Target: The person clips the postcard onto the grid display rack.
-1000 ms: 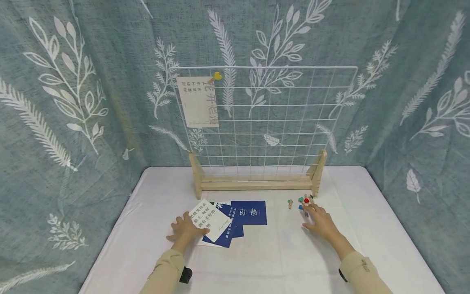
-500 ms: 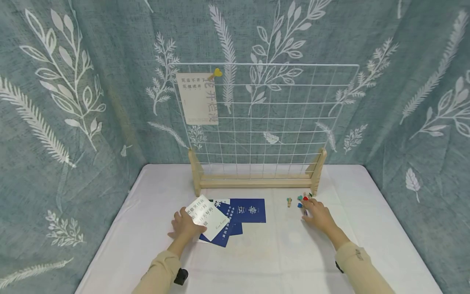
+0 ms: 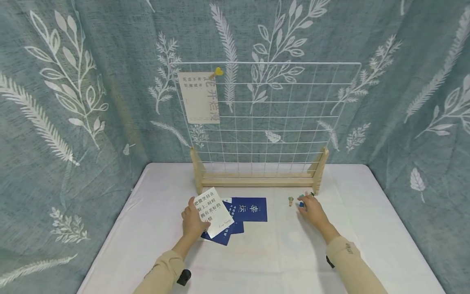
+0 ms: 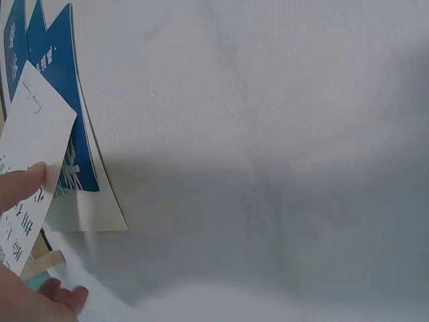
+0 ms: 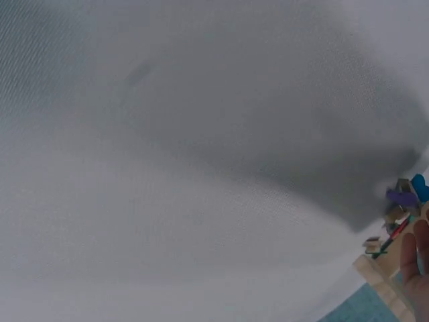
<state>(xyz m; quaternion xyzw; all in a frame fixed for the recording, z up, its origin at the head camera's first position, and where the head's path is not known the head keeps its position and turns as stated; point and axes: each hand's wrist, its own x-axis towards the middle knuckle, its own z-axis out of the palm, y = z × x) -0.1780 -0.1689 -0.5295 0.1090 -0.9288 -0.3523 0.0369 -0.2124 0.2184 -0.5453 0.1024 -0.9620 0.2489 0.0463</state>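
White card (image 3: 212,211) with black print is up off the pile in your left hand (image 3: 192,221), tilted, its lower corner hanging over the blue cards (image 3: 242,213) spread on the bench (image 3: 279,253). It looks like thin stiff paper, light as anything, likely to bend or crease if you squeeze hard, so I'd judge the edge near a corner the best place to hold it. From the left wrist view your thumb (image 4: 23,184) lies on the printed face with the other fingers curled behind, pinching the card at its left edge. Over on the other side, your right hand (image 3: 309,208) is down among the little coloured clips (image 3: 301,201), near the foot of the wooden stand (image 3: 257,179) that carries the wire grid (image 3: 279,114); fingers are reaching into the cluster, but I cannot tell whether they've closed on one. One clip (image 3: 290,200) lies apart, just left of the bunch. Up on the grid, a pale card (image 3: 199,103) hangs from a yellow heart clip (image 3: 218,72).
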